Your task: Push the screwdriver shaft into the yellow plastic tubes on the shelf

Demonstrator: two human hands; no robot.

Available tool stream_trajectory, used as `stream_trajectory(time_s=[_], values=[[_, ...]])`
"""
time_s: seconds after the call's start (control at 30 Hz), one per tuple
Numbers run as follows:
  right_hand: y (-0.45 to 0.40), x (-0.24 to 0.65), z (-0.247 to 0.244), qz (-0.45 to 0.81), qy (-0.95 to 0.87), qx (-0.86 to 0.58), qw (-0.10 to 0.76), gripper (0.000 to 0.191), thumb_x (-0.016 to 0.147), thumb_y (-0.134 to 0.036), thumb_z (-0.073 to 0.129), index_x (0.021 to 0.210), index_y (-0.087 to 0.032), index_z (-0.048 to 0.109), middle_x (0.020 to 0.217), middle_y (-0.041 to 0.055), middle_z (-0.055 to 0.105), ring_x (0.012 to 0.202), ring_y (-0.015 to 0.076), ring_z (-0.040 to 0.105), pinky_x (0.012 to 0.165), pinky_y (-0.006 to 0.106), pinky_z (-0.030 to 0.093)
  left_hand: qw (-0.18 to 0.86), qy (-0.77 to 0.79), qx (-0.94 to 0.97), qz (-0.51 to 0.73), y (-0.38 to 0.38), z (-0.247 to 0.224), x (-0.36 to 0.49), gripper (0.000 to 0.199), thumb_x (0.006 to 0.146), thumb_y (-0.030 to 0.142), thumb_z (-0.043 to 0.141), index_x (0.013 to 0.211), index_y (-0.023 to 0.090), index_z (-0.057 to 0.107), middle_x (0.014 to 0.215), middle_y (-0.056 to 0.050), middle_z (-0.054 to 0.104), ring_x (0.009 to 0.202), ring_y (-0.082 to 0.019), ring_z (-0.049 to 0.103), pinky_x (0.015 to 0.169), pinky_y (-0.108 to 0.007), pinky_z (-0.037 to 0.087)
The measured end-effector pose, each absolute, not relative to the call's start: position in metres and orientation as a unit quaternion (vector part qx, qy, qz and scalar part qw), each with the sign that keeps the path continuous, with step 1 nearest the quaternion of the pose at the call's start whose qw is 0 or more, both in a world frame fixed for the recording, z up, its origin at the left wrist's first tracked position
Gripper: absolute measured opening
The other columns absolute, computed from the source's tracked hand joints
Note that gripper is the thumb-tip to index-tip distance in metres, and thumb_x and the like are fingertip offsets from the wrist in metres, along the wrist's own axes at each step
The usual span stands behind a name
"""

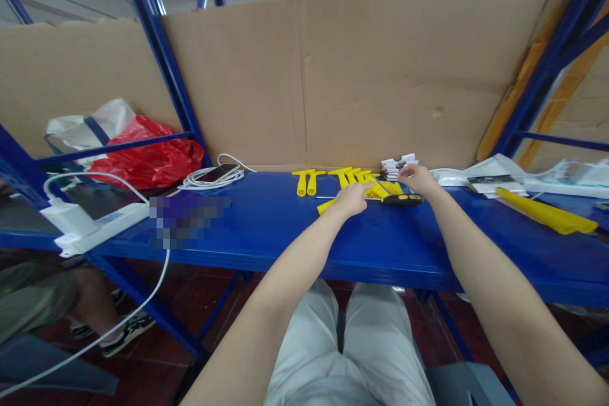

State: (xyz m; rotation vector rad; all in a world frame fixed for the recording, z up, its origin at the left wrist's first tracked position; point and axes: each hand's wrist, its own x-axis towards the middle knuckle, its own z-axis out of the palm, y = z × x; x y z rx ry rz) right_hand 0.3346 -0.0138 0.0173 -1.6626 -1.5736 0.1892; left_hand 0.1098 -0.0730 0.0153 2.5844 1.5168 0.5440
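My left hand (pixel 352 199) is closed on a yellow T-shaped plastic piece (pixel 325 207), whose end sticks out on the left of the fist. My right hand (pixel 419 177) reaches to a small pile of white pieces (pixel 398 163), its fingertips pinched together at the pile's right side; what lies between them is too small to make out. Several more yellow T-shaped pieces (pixel 311 183) lie in a row behind my left hand. A screwdriver (pixel 402 200) with a black and yellow handle lies on the blue shelf (pixel 266 228), just below my right hand.
A cardboard sheet (pixel 371 76) stands along the back, between blue posts (pixel 157 44). Left are a red bag (pixel 147 152), a phone (pixel 219 173) on a coiled white cable (pixel 190 181) and a power strip (pixel 104 228). Right lies a yellow wrapper-like piece (pixel 547 212). A person's leg (pixel 95 295) shows at lower left.
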Motion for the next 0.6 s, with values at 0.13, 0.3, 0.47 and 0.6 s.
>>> stream_trajectory(time_s=[0.13, 0.3, 0.47, 0.6], values=[[-0.011, 0.371, 0.012, 0.016, -0.599, -0.749, 0.281, 0.010, 0.069, -0.012, 0.066, 0.066, -0.022, 0.067, 0.081, 0.0096, 0.072, 0.095, 0.0289, 0.069, 0.084, 0.035, 0.051, 0.058, 0.496, 0.846, 0.189, -0.073, 0.015, 0.111, 0.057, 0.095, 0.014, 0.054, 0.151, 0.027, 0.051, 0.146, -0.009, 0.061, 0.136, -0.025, 0.055, 0.114, -0.036, 0.043], [-0.013, 0.390, 0.005, 0.023, -0.582, -0.776, 0.242, 0.015, 0.069, -0.014, 0.069, 0.056, -0.022, 0.065, 0.075, 0.0106, 0.071, 0.090, 0.0309, 0.070, 0.078, 0.037, 0.052, 0.066, 0.492, 0.847, 0.192, -0.073, 0.014, 0.111, 0.056, 0.095, 0.013, 0.054, 0.150, 0.025, 0.053, 0.146, -0.009, 0.061, 0.137, -0.024, 0.055, 0.115, -0.036, 0.042], [-0.006, 0.391, -0.004, 0.032, -0.600, -0.759, 0.252, 0.018, 0.068, -0.016, 0.072, 0.053, -0.023, 0.066, 0.072, 0.0081, 0.072, 0.087, 0.0279, 0.070, 0.078, 0.034, 0.053, 0.069, 0.487, 0.849, 0.193, -0.073, 0.014, 0.112, 0.056, 0.095, 0.012, 0.054, 0.150, 0.025, 0.053, 0.147, -0.009, 0.060, 0.139, -0.023, 0.053, 0.116, -0.036, 0.041], [-0.001, 0.392, -0.009, 0.033, -0.623, -0.738, 0.258, 0.017, 0.069, -0.017, 0.073, 0.054, -0.023, 0.070, 0.078, 0.0078, 0.075, 0.086, 0.0269, 0.070, 0.080, 0.034, 0.053, 0.072, 0.484, 0.851, 0.190, -0.072, 0.013, 0.112, 0.056, 0.094, 0.012, 0.054, 0.150, 0.024, 0.053, 0.147, -0.010, 0.060, 0.138, -0.024, 0.054, 0.116, -0.036, 0.041]])
